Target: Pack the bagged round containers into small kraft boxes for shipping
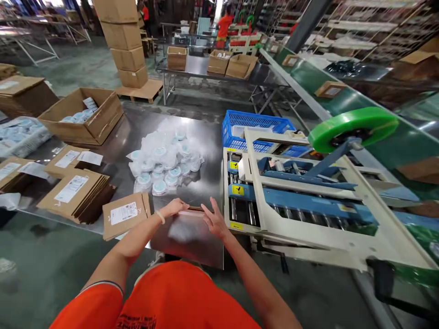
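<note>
Low in the middle of the frame the left hand (176, 208) lies palm down, fingers flat and together, on the near edge of a thin flat piece of cardboard (192, 211) that rests on the steel table (202, 123). The right hand (215, 220) is just beside it, open with fingers spread, its fingertips at the same piece; neither hand has closed around it, and whether the right truly touches it I cannot tell. By my reckoning this is the very start of taking up a flat carton: it is being steadied or slid toward the edge, and getting it off the table would call for a thumb under the rim and a pinch from both sides.

Left of the hands a flattened carton with a white label (125, 214) overhangs the table edge, and further left sits a stack of flattened cartons (77, 194), also labelled. The printing on these labels is too small and blurred to read. Beyond the hands, mid-frame, lies a heap of small round items in clear bags (164, 157); more fill an open box (84, 114) at upper left. To the right stands a carton sealing machine (308, 205) with rollers, yellow warning stickers I cannot read, and a green tape roll (353, 128). Behind it is a blue crate (255, 123). Another person in orange (224, 27) works at the top of the frame.
</note>
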A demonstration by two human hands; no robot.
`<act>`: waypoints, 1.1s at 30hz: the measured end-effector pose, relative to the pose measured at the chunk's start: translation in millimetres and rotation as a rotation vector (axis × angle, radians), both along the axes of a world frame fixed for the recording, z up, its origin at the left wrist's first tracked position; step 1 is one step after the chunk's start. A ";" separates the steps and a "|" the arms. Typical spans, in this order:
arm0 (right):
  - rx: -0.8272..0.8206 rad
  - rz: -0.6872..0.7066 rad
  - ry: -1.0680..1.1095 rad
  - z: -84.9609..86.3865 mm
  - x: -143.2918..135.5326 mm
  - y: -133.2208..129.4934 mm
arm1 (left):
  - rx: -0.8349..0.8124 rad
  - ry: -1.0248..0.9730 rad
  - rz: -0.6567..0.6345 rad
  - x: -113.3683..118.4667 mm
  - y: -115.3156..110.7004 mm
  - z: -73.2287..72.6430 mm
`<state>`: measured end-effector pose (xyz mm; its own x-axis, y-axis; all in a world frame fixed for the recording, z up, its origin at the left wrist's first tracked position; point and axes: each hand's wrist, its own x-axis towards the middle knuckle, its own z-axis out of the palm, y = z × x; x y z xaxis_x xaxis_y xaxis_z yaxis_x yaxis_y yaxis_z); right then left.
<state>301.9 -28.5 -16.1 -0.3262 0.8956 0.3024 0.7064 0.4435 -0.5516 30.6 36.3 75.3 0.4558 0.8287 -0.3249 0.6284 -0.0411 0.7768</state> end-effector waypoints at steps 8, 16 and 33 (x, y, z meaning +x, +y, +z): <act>-0.143 0.354 0.030 14.1 -58.5 -32.8 | 0.097 0.052 -0.015 44.8 16.4 -10.7; -0.655 0.274 0.468 38.8 -95.9 16.7 | 0.472 0.162 0.379 -16.4 5.8 -5.5; -0.181 -0.042 0.114 35.8 -93.8 45.4 | 0.413 0.304 -0.072 -7.4 -18.9 -31.3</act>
<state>208.1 16.9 19.8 -0.2603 0.9508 0.1682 0.6506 0.3015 -0.6970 23.1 17.4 44.0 0.4526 0.8856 -0.1042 0.8076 -0.3575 0.4691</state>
